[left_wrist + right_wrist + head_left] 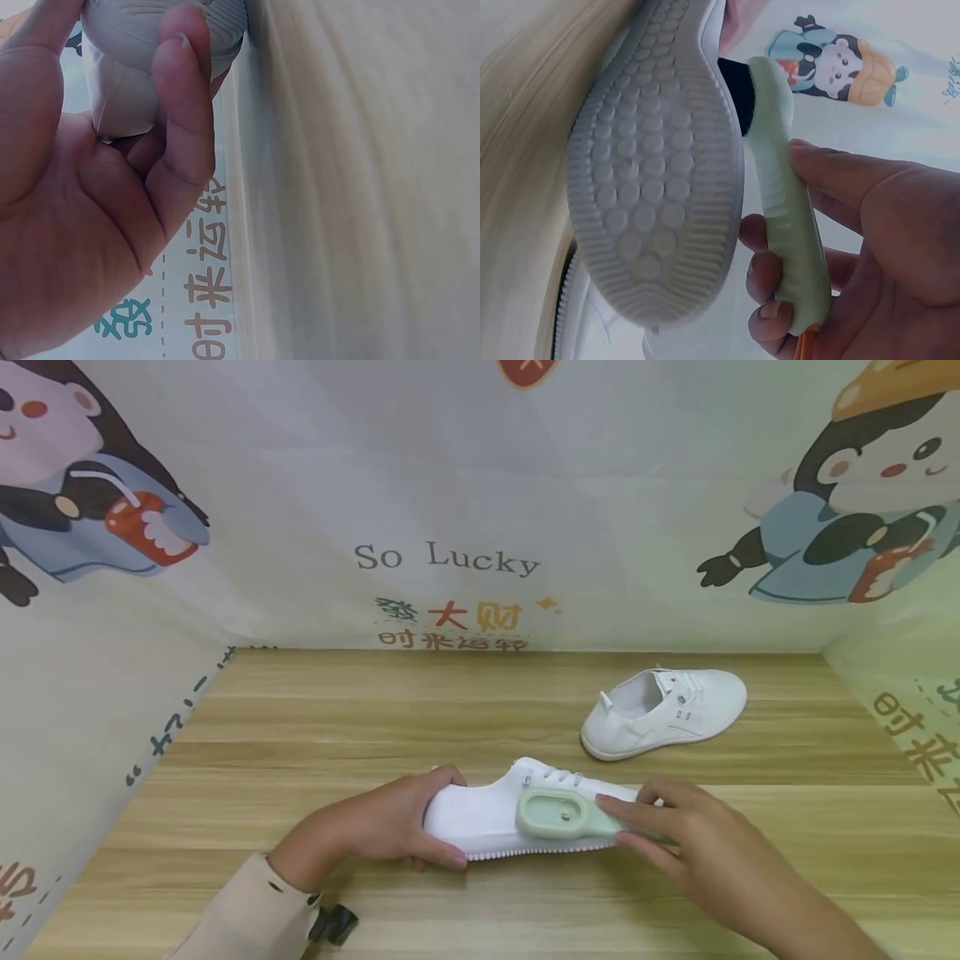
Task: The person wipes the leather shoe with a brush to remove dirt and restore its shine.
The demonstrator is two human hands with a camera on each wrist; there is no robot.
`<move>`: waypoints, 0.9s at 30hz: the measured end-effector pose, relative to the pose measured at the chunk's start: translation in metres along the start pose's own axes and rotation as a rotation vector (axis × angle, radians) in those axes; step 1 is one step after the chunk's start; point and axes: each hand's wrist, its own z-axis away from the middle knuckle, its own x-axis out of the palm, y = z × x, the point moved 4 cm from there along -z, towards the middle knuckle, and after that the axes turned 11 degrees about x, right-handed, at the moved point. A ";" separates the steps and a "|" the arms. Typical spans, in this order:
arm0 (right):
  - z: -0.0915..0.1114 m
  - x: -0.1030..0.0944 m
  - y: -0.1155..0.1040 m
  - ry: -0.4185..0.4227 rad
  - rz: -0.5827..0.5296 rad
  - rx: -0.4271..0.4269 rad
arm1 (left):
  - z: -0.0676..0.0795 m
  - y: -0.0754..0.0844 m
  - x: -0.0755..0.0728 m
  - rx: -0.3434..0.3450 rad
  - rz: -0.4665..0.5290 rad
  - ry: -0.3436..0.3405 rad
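A white lace-up shoe (480, 822) is tilted on its side over the wooden tabletop, toe to the right. My left hand (390, 818) grips its heel, thumb on the near side; the left wrist view shows the fingers curled around the heel (124, 97). In my right hand (701, 835) is a pale green scrubbing brush (557, 814), held by its handle. Its dark bristles (739, 94) meet the shoe's upper, and an orange loop (805, 346) hangs from the handle's end. The right wrist view shows the dotted sole (652, 165) beside the brush.
Behind the brush stands a second white shoe (705, 710), upright with its toe to the right. Printed cloth walls (637, 543) enclose the wooden tabletop (337, 710) at the back and both sides. A small black object (333, 925) sits by the left sleeve.
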 end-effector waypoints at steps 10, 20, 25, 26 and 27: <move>0.001 -0.004 0.012 0.030 -0.062 -0.038 | 0.000 -0.002 -0.001 -0.011 -0.041 0.014; -0.003 -0.005 0.016 0.054 -0.061 -0.031 | 0.001 0.001 -0.010 -0.005 -0.090 0.057; -0.004 -0.007 0.020 0.057 -0.063 -0.014 | 0.002 0.002 -0.017 0.012 -0.188 0.088; -0.004 -0.007 0.021 0.056 -0.059 -0.010 | 0.002 0.002 -0.018 0.019 -0.219 0.096; -0.005 -0.007 0.022 0.051 -0.057 -0.004 | 0.002 0.003 -0.020 0.026 -0.248 0.105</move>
